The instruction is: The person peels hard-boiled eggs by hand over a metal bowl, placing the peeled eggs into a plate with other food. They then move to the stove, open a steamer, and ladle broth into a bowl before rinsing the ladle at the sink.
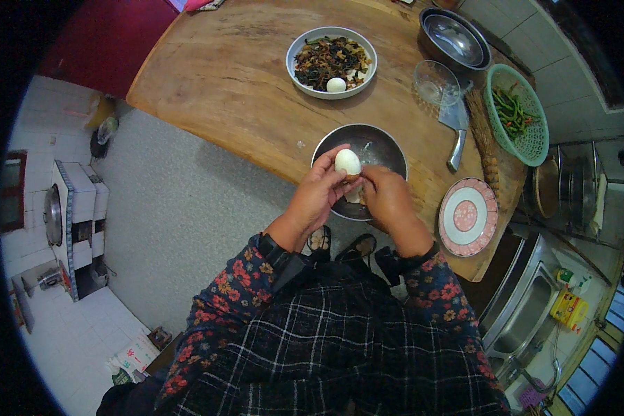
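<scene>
Over a metal bowl [382, 140] at the near edge of the wooden table, my left hand [317, 190] holds a boiled egg [348, 161]. Its upper part is peeled and white; brown shell remains around its lower end. My right hand [390, 197] touches that lower end, its fingertips partly hidden. Pieces of shell [354, 196] show beneath my hands, inside the bowl. Farther back, a white dish [291, 65] holds cooked dark greens [327, 60] with a peeled egg [336, 85] at its near side.
On the wooden table [218, 78], a cleaver [455, 125], a clear glass bowl [437, 83] and a pink-rimmed plate [468, 217] lie to the right. Beyond them are a straw brush [481, 130], a green basket [535, 138] of peppers and stacked metal bowls [455, 39]. A sink [522, 307] stands lower right.
</scene>
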Motion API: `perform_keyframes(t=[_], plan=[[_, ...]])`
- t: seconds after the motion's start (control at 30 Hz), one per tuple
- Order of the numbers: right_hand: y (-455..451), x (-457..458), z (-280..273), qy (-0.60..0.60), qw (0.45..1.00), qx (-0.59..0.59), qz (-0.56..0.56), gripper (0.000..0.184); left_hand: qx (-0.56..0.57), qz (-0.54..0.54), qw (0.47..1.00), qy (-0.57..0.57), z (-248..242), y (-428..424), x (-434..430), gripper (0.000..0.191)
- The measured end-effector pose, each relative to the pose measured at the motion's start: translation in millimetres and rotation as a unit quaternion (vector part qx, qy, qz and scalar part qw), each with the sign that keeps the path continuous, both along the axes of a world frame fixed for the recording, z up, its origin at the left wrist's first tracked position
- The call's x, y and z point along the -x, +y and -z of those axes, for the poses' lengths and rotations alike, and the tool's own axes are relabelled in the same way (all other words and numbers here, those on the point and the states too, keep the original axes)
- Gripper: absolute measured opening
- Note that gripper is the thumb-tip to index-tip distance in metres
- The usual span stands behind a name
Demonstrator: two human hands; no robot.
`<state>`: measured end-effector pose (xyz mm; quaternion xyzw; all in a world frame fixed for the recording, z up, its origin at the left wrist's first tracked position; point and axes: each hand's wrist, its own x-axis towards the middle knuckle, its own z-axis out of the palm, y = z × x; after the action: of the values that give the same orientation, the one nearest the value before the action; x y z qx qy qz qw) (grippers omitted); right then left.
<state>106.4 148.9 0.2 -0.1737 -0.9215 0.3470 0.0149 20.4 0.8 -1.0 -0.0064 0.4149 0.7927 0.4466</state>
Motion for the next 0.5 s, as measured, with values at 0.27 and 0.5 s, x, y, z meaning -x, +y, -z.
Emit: perform_keyframes(t=[0.27, 0.5], plan=[[-1.4, -3.3, -2.1, 0.125, 0.958, 0.229, 0.123, 0.026, -0.04, 0.016, 0.998, -0.038, -2.2, -4.0, 1.6, 0.047], [-6.7, -3.8, 1.3, 0.073, 0.932, 0.337, 0.109, 0.032, -0.046, 0.02, 0.998, -0.031, -5.9, -3.2, -2.9, 0.047]])
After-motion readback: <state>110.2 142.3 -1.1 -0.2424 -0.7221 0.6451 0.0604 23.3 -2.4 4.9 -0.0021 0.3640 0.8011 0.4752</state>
